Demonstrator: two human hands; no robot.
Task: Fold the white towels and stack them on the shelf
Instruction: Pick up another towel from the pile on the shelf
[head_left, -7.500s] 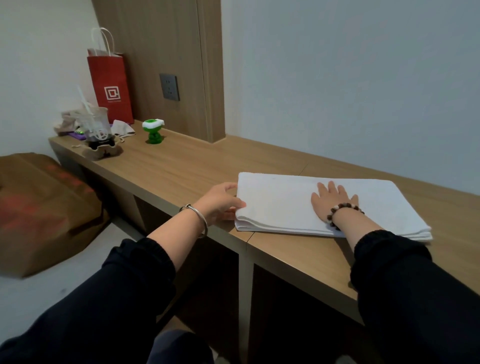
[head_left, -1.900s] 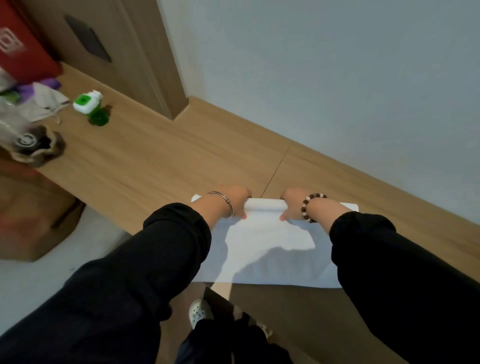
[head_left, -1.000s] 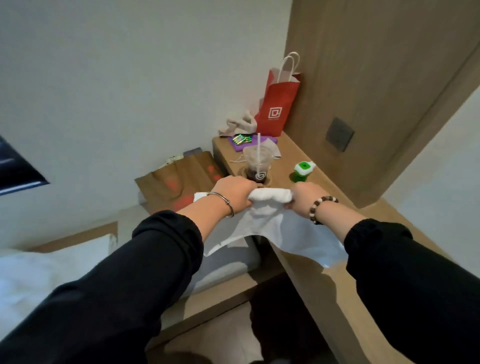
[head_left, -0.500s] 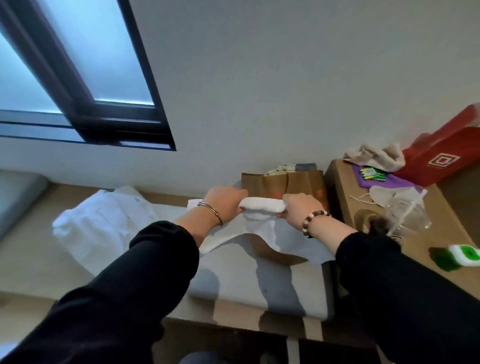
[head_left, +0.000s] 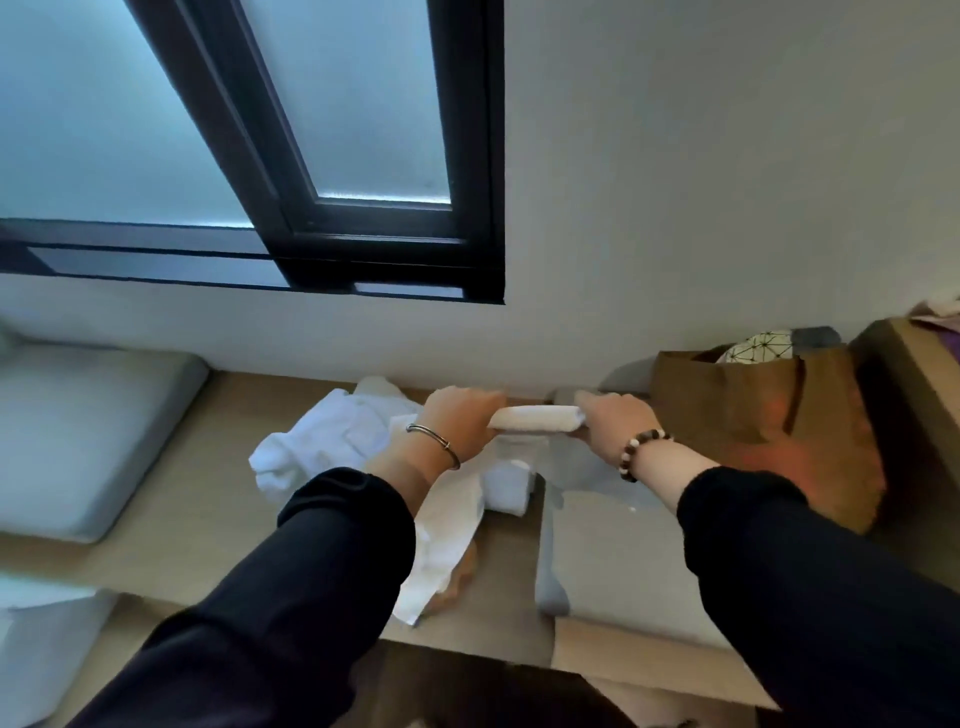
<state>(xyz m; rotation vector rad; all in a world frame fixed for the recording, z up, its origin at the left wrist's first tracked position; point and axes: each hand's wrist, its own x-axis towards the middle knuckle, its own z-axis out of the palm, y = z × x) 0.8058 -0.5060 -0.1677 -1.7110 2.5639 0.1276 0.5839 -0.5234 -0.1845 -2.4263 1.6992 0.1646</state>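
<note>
Crumpled towels (head_left: 332, 441) heaped at 9 o'clock of the hands, left hand (head_left: 457, 422) with fingers curled round 1 end of the white towel (head_left: 535, 418), roll bridging both fists, loose cloth hanging toward 6 o'clock, right hand (head_left: 615, 425) gripping the other end, paper bag (head_left: 753, 415) at 3 o'clock

Setting: a domestic or guest room, lounging corner. Evidence: dark-framed window (head_left: 395, 244) with frosted panes in a plain white wall; low wooden platform (head_left: 208, 519) beneath it carrying flat grey cushions (head_left: 78, 431) (window-seat style); crumpled white towels (head_left: 322, 441) heaped on the wood; brown paper bag (head_left: 753, 415) against the wall.
</note>
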